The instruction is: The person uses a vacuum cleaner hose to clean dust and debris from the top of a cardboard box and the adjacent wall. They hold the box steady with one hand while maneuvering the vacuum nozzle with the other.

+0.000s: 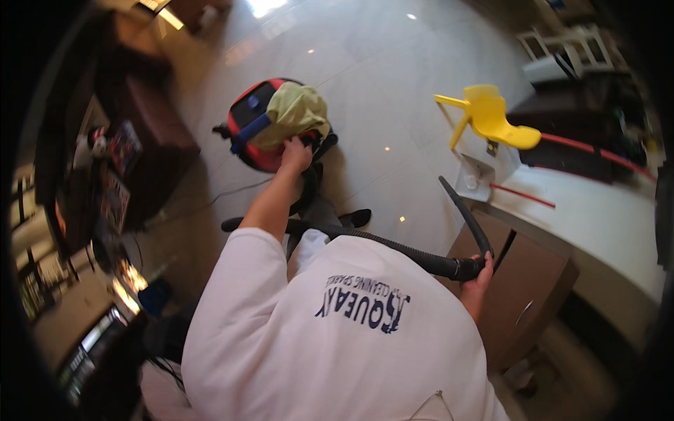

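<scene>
- From my distant seat I look down through the head view and find the vacuum cleaner (254, 105), red and black, standing on the pale tiled floor (379, 77) ahead of the wearer and a little to the left.
- A yellow-green cloth (298, 109) lies draped over the vacuum's top and right side, beside a blue part near the upper left.
- I see the left hand (298, 154) reaching forward to the vacuum's near side, its fingers at the lower edge of the cloth; I cannot tell whether they close around anything there.
- The right hand (479, 275) is out to the right, gripping the black ribbed hose (400, 250) near its end cuff.
- From that hand a bent black tube (469, 216) slants up and leftward, its far end beside a grey dustpan (477, 168) in my view.
- The hose runs leftward from the right hand, passing in front of the white shirt (337, 351) and beneath the left forearm.
- Beyond the dustpan I make out a small yellow chair (486, 112).
- A brown sofa (151, 130) stands at left, and a thin cord (232, 191) trails across the floor.
</scene>
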Available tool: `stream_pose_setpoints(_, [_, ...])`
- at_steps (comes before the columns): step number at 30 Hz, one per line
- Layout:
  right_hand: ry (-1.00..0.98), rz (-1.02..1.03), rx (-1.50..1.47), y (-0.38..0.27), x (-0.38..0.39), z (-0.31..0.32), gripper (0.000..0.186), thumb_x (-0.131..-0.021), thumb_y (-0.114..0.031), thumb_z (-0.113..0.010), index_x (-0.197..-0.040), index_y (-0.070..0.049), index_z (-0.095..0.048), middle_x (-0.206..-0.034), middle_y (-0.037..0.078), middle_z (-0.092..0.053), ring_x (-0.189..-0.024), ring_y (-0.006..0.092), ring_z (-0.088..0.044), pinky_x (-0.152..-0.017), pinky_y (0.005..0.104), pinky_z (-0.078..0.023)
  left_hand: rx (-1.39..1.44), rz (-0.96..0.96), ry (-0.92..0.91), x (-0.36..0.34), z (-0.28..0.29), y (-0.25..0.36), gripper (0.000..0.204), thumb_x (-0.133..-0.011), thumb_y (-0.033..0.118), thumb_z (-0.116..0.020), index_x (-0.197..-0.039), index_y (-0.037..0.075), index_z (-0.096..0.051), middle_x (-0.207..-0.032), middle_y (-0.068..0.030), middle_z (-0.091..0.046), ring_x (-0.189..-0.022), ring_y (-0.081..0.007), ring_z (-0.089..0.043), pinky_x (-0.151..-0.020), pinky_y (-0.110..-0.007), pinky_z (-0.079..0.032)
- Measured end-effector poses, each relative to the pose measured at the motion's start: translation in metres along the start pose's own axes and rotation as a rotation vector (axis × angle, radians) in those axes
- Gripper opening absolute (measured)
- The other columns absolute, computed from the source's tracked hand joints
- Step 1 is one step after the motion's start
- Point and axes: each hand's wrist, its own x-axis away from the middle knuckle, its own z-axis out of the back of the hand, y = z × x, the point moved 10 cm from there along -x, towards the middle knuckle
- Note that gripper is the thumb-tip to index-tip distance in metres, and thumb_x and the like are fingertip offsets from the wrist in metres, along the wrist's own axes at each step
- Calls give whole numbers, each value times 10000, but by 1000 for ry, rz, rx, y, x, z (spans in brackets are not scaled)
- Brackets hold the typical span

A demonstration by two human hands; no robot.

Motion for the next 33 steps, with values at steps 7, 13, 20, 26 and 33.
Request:
stream_pose_setpoints(7, [260,72,-360,22,62,46,263,-743,-194,-673,-868,-72,-477,-692,47,-503,-605,145,-533,-559,279,-492,-290,-404,-311,18,-70,86,450,-863,310,-477,-1111,-58,-399,-1076,-326,-508,-1003,-462,-504,-867,-485,-406])
stream_pose_setpoints(13, [416,185,-490,55,161,87,208,-734,-180,-648,-817,-84,-483,-653,30,-499,-591,146,-518,-569,272,-474,-359,-631,-402,39,-96,90,470,-863,305,-477,-1135,-65,-377,-1101,-345,-453,-1032,-499,-454,-883,-498,-392])
stream_pose_setpoints(20, [354,251,-252,67,199,59,203,-771,-274,-618,-803,-125,-485,-660,-2,-462,-627,149,-507,-612,318,-470,-357,-525,-477,72,-44,92,547,-778,263,-604,-1172,-56,-399,-1148,-261,-440,-1070,-410,-474,-870,-474,-427])
stream_pose_setpoints(26, [302,189,179,71,102,112,219,-730,-306,-612,-697,-127,-491,-709,10,-484,-666,162,-510,-642,315,-450,-193,-448,-231,72,-31,92,625,-649,316,-692,-1116,-47,-493,-1185,-194,-424,-1094,-351,-433,-893,-401,-438])
stream_pose_setpoints(33, [103,187,342,19,92,0,201,-726,-279,-612,-720,-120,-489,-689,25,-479,-659,169,-502,-650,313,-447,-95,-355,-174,68,-39,83,601,-583,147,-717,-1119,-26,-507,-1180,-177,-417,-1094,-360,-431,-888,-403,-448])
